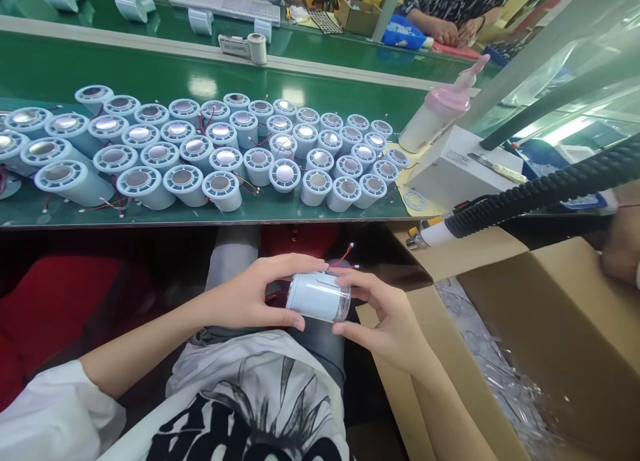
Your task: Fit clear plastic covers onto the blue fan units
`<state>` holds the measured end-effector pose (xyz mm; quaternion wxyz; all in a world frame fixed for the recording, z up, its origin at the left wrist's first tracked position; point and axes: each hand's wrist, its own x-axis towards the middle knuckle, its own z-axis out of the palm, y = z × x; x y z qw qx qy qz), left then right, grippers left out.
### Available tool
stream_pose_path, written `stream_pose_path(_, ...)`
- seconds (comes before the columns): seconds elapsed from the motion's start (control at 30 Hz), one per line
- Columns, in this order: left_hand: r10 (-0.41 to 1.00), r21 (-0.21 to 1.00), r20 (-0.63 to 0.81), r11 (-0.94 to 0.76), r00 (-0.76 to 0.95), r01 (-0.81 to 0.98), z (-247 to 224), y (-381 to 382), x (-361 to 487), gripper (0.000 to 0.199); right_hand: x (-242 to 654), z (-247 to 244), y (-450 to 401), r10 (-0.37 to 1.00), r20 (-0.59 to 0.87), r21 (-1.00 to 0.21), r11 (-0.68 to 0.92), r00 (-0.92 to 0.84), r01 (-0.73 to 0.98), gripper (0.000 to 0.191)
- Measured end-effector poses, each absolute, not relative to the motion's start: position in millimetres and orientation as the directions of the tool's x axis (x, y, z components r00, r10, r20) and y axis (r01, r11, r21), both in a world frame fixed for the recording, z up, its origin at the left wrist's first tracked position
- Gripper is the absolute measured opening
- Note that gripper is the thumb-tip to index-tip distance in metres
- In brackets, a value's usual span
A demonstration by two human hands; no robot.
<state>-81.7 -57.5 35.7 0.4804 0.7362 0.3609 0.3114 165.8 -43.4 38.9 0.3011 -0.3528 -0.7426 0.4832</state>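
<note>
Above my lap, both hands hold a light-blue cylinder with a clear plastic sleeve [317,297] over its right end. My left hand [260,291] wraps the left end, thumb below and fingers along the top. At the right end my right hand [387,314] grips the clear part between thumb and fingers. Thin red wires with small white connectors [350,247] stick out behind the cylinder. Beyond my hands, many similar blue cylinders [223,191] stand in rows on the green bench, with round metallic centres and thin wires.
An open cardboard box [560,314] with clear plastic pieces [480,341] stands at my right. A black corrugated hose [540,197] crosses above it. Behind are a pink-capped bottle [435,114] and a white box [460,171]. Across the green bench [150,64], another person's hands [455,33] show.
</note>
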Motion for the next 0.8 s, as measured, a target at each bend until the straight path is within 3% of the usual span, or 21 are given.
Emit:
stream_pose_path(0.33, 0.818, 0.922, 0.11, -0.296, 0.565, 0.25, 39.2, -58.1, -82.6, 0.073, 163.6, 42.9, -42.1, 0.798, -0.115, -0.993, -0.09, -0.591, 0.072, 0.044)
stream_pose_path(0.8, 0.799, 0.914, 0.144, -0.334, 0.584, 0.232, 41.3, -60.4, -82.7, 0.072, 152.1, 36.8, -41.3, 0.715, -0.401, -0.858, -0.512, -0.573, -0.039, 0.044)
